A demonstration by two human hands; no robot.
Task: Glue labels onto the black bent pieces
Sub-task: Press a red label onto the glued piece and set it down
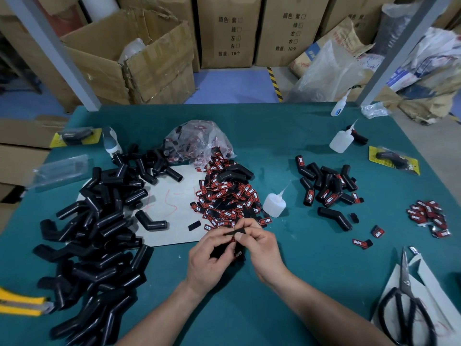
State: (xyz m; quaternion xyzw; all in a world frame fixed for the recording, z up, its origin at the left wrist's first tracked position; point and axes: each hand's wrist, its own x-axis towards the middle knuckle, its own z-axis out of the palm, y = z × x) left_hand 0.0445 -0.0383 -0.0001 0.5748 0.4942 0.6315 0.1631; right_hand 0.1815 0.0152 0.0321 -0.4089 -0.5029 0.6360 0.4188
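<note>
Both my hands meet over the green table near its front middle. My left hand (208, 258) grips a black bent piece (222, 250) that carries a red and black label (238, 254). My right hand (259, 242) pinches the upper end of the same piece (239, 231) between thumb and fingers. A heap of loose red and black labels (227, 198) lies just beyond my hands. A large pile of unlabelled black bent pieces (99, 233) fills the left side. Labelled pieces (326, 186) lie in a smaller pile on the right.
A glue bottle (274, 204) stands right of the label heap; two more glue bottles (339, 141) stand further back right. Scissors (404, 300) lie on white card at the front right, a yellow knife (22, 304) at the front left. Cardboard boxes (139, 61) stand behind the table.
</note>
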